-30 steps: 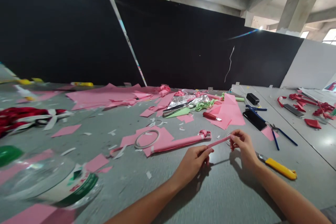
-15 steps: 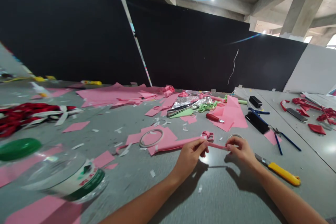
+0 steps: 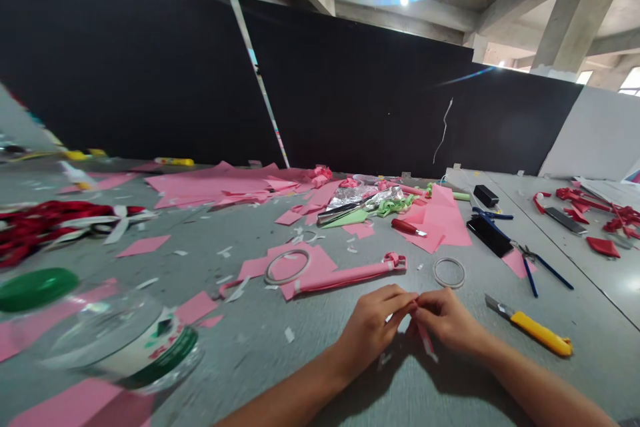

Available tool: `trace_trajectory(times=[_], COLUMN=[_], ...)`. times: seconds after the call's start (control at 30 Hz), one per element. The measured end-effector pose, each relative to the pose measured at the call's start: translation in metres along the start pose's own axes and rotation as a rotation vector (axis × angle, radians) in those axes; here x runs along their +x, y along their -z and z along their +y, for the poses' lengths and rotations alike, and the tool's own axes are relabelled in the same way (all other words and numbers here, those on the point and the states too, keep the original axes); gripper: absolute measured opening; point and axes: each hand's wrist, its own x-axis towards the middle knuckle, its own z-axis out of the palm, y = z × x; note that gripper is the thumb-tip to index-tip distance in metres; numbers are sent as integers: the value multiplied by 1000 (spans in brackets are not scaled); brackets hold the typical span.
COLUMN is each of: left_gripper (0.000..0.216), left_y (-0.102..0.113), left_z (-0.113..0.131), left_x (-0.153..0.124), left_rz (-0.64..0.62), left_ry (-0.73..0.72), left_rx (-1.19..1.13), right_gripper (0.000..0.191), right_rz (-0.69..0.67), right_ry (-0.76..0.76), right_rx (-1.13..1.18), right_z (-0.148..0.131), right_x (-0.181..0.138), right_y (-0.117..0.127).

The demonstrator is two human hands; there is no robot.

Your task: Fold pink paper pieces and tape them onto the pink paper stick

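Left hand (image 3: 373, 328) and right hand (image 3: 449, 320), grips clamped on a pink strip (image 3: 427, 342), with tape ring (image 3: 449, 272) and cutter (image 3: 538, 333) near.

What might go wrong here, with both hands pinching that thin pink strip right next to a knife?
1. The yellow knife lies close beside the right hand, and its blade seems to be out; a careless sweep of the wrist might meet it.
2. The pink strip is thin, and the left hand and the right hand pinch it at nearly one spot, so it may crease or tear.
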Motion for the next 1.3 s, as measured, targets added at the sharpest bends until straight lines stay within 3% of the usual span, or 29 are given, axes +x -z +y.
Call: trace_trajectory(times=[0.17, 0.27, 0.37, 0.53, 0.73, 0.83, 0.97, 1.17, 1.3], left_gripper=[31, 25, 20, 28, 37, 27, 15, 16, 28], left_y=[5, 7, 9, 17, 9, 3, 4, 4, -6], left_z=[4, 10, 17, 20, -8, -21, -22, -17, -25], left_x=[1, 7, 18, 40, 40, 34, 33, 29, 22], left_rz=[-7, 12, -17, -57, 48, 158, 62, 76, 144], left_ry=[-85, 50, 122, -33, -227, -37, 272, 296, 446], left_rx=[56, -54, -70, 81, 206, 88, -135, -213, -265], right_gripper=[32, 37, 28, 22, 24, 26, 33, 36, 32], right_rz=[-78, -62, -40, -1, 11, 20, 43, 11, 32], right_ry=[-106, -98, -40, -97, -165, -122, -78, -129, -100], right_rx=[229, 247, 155, 237, 326, 318, 311, 431, 454], right_z=[5, 7, 4, -10, -12, 7, 37, 52, 64], right_x=[1, 3, 7, 21, 42, 51, 55, 50, 54], right_y=[-1, 0, 2, 13, 23, 19, 9, 1, -6])
